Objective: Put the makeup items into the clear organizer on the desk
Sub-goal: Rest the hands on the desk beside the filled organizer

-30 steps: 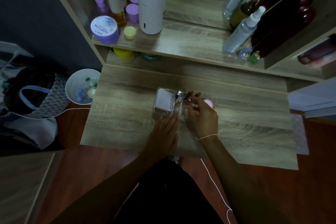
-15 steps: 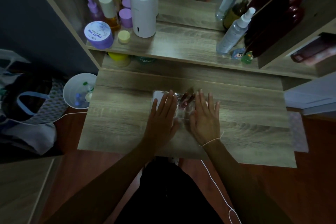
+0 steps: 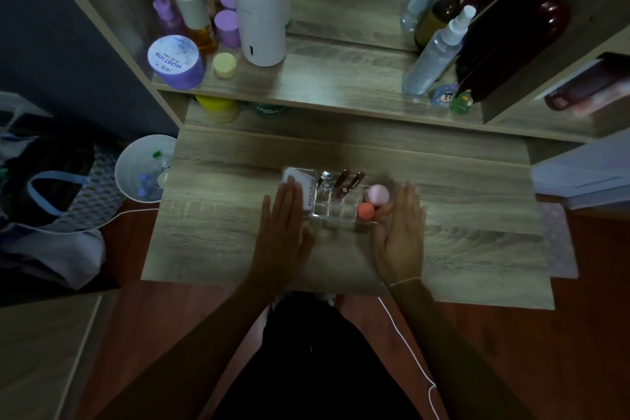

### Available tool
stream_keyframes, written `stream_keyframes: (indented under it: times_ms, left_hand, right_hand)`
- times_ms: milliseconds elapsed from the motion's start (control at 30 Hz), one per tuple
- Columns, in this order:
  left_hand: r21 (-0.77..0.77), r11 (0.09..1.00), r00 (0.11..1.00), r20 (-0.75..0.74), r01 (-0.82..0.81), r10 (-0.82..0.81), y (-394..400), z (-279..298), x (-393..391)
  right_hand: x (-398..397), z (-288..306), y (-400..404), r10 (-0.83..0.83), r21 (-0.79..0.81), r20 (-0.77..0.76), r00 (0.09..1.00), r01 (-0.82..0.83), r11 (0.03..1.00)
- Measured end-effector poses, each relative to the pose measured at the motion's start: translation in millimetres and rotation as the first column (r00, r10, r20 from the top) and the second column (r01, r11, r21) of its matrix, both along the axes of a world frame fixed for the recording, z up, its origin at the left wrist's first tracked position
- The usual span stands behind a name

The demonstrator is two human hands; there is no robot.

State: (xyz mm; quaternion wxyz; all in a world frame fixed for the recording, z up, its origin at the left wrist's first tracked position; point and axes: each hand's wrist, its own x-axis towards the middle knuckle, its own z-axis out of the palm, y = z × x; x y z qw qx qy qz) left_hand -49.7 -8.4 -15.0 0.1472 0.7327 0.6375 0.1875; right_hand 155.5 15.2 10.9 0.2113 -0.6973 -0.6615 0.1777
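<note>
The clear organizer (image 3: 337,215) sits in the middle of the wooden desk (image 3: 460,215). Inside it I see a white compact (image 3: 301,182) at the left, a silver-capped tube (image 3: 325,179), two brown lip tubes (image 3: 347,182) in the centre, and a pink sponge (image 3: 378,195) with an orange sponge (image 3: 365,211) at the right. My left hand (image 3: 284,227) lies flat against the organizer's left side, fingers straight. My right hand (image 3: 402,232) is held flat at its right side, palm turned inward. Neither hand holds anything.
A raised shelf (image 3: 341,85) behind carries a white cylinder device (image 3: 260,10), a purple jar (image 3: 175,61), several bottles and spray bottles (image 3: 434,51). A white bin (image 3: 145,169) stands off the desk's left edge, bags lie further left.
Both hands have slid apart from on top of the organizer to its left and right sides, uncovering the items inside. The view has shifted slightly.
</note>
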Motion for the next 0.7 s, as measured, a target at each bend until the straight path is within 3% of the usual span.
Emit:
stream_keyframes:
  times_ms: [133, 267, 400, 700]
  left_hand:
    - [-0.134, 0.989, 0.997, -0.059, -0.056, 0.049, -23.0, -20.9, -15.8]
    - [-0.200, 0.979, 0.989, -0.147, -0.046, 0.017, -31.5, -36.6, -24.7]
    - [-0.219, 0.975, 0.989, -0.145, -0.043, 0.011, -28.3, -40.5, -27.9]
    - [-0.272, 0.962, 0.983, -0.179, -0.009, -0.041, -19.2, -47.4, -34.3]
  right_hand:
    - [16.9, -22.9, -34.1, -0.055, -0.128, 0.067, 0.996, 0.063, 0.990]
    - [20.5, -38.1, -54.5, 0.078, -0.259, 0.180, 0.981, -0.029, 0.965]
    - [16.0, -41.6, -53.0, 0.165, -0.293, 0.225, 0.960, -0.095, 0.951]
    - [9.4, -42.5, -40.7, 0.190, -0.324, 0.259, 0.947, -0.100, 0.941]
